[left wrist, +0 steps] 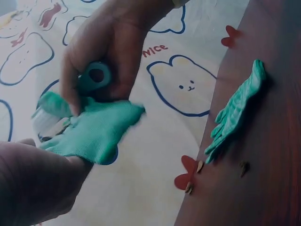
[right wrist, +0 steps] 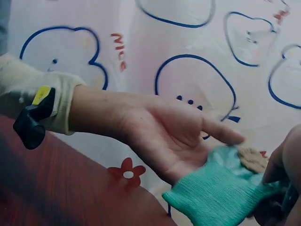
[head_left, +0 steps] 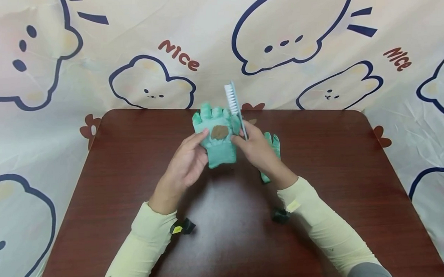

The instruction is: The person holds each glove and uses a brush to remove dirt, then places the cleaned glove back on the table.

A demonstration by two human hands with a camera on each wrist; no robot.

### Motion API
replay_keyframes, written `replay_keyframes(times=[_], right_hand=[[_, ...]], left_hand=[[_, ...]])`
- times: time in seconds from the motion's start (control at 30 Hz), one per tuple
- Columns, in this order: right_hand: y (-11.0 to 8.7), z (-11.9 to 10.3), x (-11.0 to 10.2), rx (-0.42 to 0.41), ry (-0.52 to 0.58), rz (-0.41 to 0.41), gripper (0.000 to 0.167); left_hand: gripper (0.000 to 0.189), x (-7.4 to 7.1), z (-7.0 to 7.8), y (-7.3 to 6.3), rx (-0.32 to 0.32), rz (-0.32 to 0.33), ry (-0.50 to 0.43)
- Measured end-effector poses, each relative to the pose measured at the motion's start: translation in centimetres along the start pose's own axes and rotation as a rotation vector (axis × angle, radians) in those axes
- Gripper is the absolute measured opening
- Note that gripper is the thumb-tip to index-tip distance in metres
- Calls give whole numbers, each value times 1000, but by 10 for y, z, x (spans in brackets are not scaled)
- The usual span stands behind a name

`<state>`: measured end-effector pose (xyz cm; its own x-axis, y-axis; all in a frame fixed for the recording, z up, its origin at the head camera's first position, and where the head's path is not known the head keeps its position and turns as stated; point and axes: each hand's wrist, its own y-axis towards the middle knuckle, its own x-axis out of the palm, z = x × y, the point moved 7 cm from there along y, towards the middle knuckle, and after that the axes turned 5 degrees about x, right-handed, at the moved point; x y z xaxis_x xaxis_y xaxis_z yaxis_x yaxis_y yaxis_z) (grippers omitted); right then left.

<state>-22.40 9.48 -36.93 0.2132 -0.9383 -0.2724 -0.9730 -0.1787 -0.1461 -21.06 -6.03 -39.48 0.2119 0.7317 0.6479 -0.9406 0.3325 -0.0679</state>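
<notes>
A green work glove (head_left: 221, 154) is held up above the table, fingers pointing away, with a brown mud-like lump (head_left: 219, 132) on its palm. My left hand (head_left: 187, 160) grips the glove's left edge, its thumb on the near face. In my right hand (head_left: 260, 149) is a scrub brush (head_left: 232, 99) with white bristles, standing upright beside the glove's fingers. The right thumb also touches the glove's right edge. The brush's ring-shaped handle end (left wrist: 94, 77) shows in the left wrist view. A second green glove (left wrist: 239, 108) lies on the table, partly hidden behind the right forearm in the head view.
The dark brown wooden table (head_left: 341, 199) ends at a patterned cloth backdrop (head_left: 211, 33). Small brown crumbs (left wrist: 243, 168) lie near the second glove. Black wrist cameras (head_left: 281, 215) are strapped beneath both forearms.
</notes>
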Motion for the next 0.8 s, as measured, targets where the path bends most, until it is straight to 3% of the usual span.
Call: replay_keyframes(times=[0.1,0.27,0.43,0.5,0.6,0.7,0.8], right_hand=[[-2,-3,-4,-20,-25,53,26],[0,-1,-19,-38,148,123,28],[0,3,-32,-39,198,158,28],[-3,4,-34,-57,127,166,32],[-11,0,-29,-115,-91,166,41],[-20,-5,-12,-196,-334,164,47],[-27,-8,9,-281,-475,157,44]], left_hand=[[40,0,0,3,22,1,-57],[36,-1,9,3,87,2,-120],[40,-4,18,3,141,19,-106],[43,-5,20,4,162,29,-73],[45,-7,20,5,183,45,-32],[44,-8,19,7,194,56,-5],[45,-6,19,9,207,37,-25]])
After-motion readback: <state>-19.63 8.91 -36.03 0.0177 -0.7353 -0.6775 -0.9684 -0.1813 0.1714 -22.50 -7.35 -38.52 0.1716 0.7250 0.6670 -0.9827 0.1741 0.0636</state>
